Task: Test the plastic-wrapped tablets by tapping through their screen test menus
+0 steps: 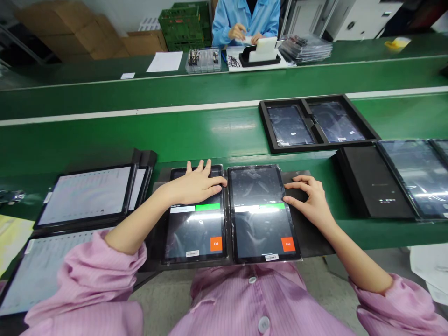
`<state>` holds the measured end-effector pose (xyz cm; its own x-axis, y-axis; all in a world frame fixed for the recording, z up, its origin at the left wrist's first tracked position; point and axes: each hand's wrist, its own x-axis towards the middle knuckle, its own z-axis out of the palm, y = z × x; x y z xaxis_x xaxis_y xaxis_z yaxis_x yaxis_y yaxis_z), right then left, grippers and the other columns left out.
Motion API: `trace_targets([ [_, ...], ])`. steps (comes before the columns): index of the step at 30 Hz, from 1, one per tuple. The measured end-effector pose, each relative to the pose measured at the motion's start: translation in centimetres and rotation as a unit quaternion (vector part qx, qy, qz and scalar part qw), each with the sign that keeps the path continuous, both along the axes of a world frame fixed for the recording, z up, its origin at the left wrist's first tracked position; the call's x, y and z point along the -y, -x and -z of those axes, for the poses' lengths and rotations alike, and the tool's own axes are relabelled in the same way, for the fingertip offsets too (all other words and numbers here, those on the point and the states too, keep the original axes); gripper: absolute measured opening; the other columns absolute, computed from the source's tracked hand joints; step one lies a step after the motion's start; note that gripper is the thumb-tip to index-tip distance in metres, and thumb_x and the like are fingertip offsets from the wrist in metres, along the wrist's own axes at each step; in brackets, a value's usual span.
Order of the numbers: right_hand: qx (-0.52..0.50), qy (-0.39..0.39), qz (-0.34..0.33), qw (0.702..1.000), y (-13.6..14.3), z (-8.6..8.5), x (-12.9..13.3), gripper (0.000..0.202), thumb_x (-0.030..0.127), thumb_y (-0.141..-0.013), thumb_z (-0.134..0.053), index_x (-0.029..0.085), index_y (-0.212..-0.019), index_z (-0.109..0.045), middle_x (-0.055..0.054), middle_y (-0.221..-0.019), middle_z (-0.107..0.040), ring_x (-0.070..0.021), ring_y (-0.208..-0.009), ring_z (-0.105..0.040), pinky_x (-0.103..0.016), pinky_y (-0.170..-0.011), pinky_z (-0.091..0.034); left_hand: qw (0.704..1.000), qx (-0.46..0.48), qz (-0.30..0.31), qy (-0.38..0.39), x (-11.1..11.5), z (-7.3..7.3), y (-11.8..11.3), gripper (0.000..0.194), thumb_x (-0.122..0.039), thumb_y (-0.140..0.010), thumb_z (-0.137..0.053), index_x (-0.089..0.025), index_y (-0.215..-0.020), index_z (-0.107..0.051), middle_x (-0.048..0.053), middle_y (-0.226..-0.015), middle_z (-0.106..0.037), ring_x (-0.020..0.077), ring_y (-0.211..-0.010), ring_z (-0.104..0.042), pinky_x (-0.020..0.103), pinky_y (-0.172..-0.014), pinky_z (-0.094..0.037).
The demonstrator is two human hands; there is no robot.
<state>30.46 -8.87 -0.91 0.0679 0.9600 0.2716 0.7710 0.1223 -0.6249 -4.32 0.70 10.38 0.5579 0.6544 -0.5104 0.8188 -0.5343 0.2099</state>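
Note:
Two tablets lie side by side in front of me on a black surface, screens lit. Across the top of the left tablet [194, 233] rests my left hand [196, 185], open with fingers spread, its thumb and index finger near the gap between the tablets. The right tablet [262, 231] shows the same dark screen with a white and green bar and an orange "Fail" box at its lower right. My right hand [311, 199] is at that tablet's right edge, thumb and fingertips touching or very near it, fingers apart and holding nothing.
Lit tablets [86, 193] are stacked at left. A black foam tray [265, 135] with two wrapped tablets lies on the green bench [210, 135]; a black box [378, 186] and more tablets stand at right. Opposite, a person in blue [224, 18] works beside a clear parts tray [204, 60].

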Motion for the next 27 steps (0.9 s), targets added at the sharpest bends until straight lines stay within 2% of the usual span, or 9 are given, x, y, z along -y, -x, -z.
trace_targets([
  [4,-0.003,0.007,-0.003,1.0,-0.1,0.0,0.0,0.038,0.066,-0.088,-0.066,0.032,-0.099,-0.079,-0.009,-0.121,-0.064,-0.0358,-0.115,-0.056,-0.055,-0.101,-0.04,0.999,-0.025,0.026,-0.011,0.1,-0.5,-0.7,0.05,-0.047,-0.111,-0.024,-0.029,-0.14,-0.061,0.02,-0.169,-0.029,0.0474,-0.157,-0.017,0.074,-0.121,-0.011],
  [8,0.018,0.021,-0.003,1.0,-0.2,0.1,0.1,0.034,0.059,-0.091,-0.063,0.033,-0.109,-0.076,-0.009,-0.123,-0.062,-0.0361,-0.116,-0.054,-0.054,-0.099,-0.04,0.999,-0.024,0.047,-0.008,0.1,-0.7,-0.7,0.05,-0.046,-0.111,-0.025,-0.027,-0.138,-0.062,0.021,-0.168,-0.032,0.0461,-0.156,-0.022,0.071,-0.121,-0.018],
  [14,0.038,0.036,-0.002,0.999,-0.2,-0.1,0.1,0.035,0.056,-0.091,-0.062,0.035,-0.117,-0.074,-0.009,-0.124,-0.06,-0.0369,-0.117,-0.052,-0.053,-0.096,-0.04,0.998,-0.022,0.053,-0.033,-0.3,0.3,-0.1,0.045,-0.044,-0.111,-0.029,-0.028,-0.144,-0.056,0.021,-0.167,-0.033,0.0435,-0.156,-0.027,0.073,-0.12,-0.021],
  [18,0.04,0.043,0.001,0.998,-0.2,-0.2,0.1,0.037,0.057,-0.09,-0.061,0.034,-0.116,-0.073,-0.009,-0.124,-0.061,-0.0369,-0.117,-0.052,-0.052,-0.094,-0.04,0.998,-0.012,0.05,-0.036,-0.5,0.7,0.0,0.045,-0.043,-0.111,-0.029,-0.028,-0.142,-0.058,0.02,-0.167,-0.033,0.0443,-0.155,-0.029,0.066,-0.12,-0.028],
  [22,0.043,0.046,0.001,0.998,-0.3,-0.4,0.0,0.04,0.062,-0.09,-0.06,0.034,-0.116,-0.073,-0.009,-0.125,-0.06,-0.037,-0.117,-0.052,-0.053,-0.094,-0.04,0.998,0.001,0.058,-0.028,-0.3,1.0,0.4,0.044,-0.041,-0.11,-0.03,-0.028,-0.143,-0.058,0.018,-0.17,-0.028,0.0438,-0.156,-0.027,0.06,-0.123,-0.028],
  [27,0.042,0.044,-0.006,0.998,-0.4,-0.5,-0.2,0.039,0.061,-0.09,-0.062,0.034,-0.115,-0.075,-0.009,-0.123,-0.061,-0.0367,-0.116,-0.053,-0.054,-0.096,-0.039,0.997,0.018,0.055,-0.06,-0.1,1.6,0.0,0.045,-0.041,-0.11,-0.03,-0.029,-0.142,-0.06,0.017,-0.165,-0.038,0.0426,-0.147,-0.043,0.063,-0.121,-0.03],
])
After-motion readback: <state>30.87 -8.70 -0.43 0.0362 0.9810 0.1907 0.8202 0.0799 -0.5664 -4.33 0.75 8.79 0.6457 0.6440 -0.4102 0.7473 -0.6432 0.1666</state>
